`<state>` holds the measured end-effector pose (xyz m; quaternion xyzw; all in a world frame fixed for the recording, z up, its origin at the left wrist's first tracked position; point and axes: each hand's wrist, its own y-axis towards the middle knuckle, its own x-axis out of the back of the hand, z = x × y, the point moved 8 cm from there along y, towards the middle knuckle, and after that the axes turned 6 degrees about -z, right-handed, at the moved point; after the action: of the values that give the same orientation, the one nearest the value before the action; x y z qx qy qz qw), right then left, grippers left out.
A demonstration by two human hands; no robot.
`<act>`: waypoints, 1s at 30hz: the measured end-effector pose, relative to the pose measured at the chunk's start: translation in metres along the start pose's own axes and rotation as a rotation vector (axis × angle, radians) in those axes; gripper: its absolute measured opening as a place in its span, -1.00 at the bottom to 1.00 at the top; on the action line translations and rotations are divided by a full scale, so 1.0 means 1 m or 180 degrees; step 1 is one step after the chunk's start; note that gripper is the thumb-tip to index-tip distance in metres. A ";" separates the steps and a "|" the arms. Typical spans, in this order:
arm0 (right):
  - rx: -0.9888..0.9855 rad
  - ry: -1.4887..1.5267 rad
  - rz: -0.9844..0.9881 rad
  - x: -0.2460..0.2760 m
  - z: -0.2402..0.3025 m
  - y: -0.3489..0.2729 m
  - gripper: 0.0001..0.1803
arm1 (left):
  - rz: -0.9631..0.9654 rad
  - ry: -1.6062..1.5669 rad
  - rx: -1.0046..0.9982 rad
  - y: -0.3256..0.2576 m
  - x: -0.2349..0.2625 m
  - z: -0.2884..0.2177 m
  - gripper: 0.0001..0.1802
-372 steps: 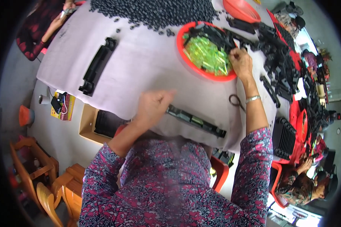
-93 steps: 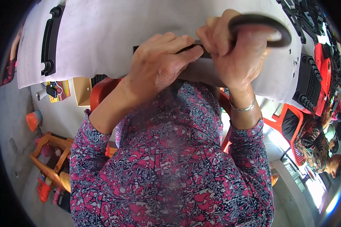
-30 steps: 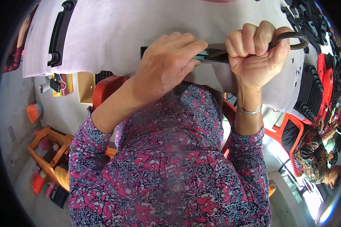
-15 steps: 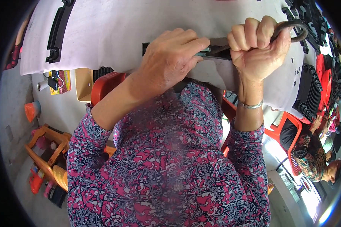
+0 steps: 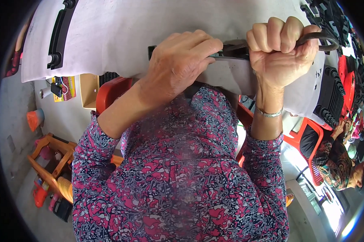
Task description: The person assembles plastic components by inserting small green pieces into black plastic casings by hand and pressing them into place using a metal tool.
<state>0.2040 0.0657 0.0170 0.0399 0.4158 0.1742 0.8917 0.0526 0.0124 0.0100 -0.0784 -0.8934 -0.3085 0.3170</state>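
My left hand (image 5: 182, 60) is closed on a long black plastic part at the near edge of the cloth-covered table (image 5: 149, 24). One squared end of the black part (image 5: 151, 52) sticks out left of my knuckles; the rest is mostly covered by my fingers. My right hand (image 5: 283, 54) makes a fist around a dark metal tool with a looped handle (image 5: 331, 41). The tool's narrow shaft runs left from that fist to the fingertips of my left hand. Where its tip meets the part is hidden.
A similar black part (image 5: 60, 34) lies on the cloth at the left. Black pieces (image 5: 325, 20) pile up at the far right, above a stack of black ribbed parts (image 5: 330, 94). Another person (image 5: 339, 165) sits at the right by a red chair (image 5: 311, 137).
My right hand has moved slightly right and up, drawing the looped tool along with it. My left hand has shifted a little left with the black part.
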 end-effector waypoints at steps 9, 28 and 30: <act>-0.0010 -0.0069 -0.0047 0.003 -0.005 0.001 -0.43 | 0.0009 0.0114 -0.0254 -0.005 -0.003 0.001 -0.73; 0.0108 0.0105 -0.0655 0.028 -0.007 0.003 -0.37 | -0.0133 0.0296 -0.0541 -0.006 -0.005 0.000 -0.72; 0.0147 0.0020 -0.0670 0.028 -0.006 0.001 -0.37 | -0.0141 0.0315 -0.0564 -0.005 -0.006 -0.001 -0.71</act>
<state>0.2159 0.0762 -0.0070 0.0159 0.4244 0.0701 0.9026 0.0566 0.0082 0.0044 -0.0709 -0.8474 -0.3966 0.3457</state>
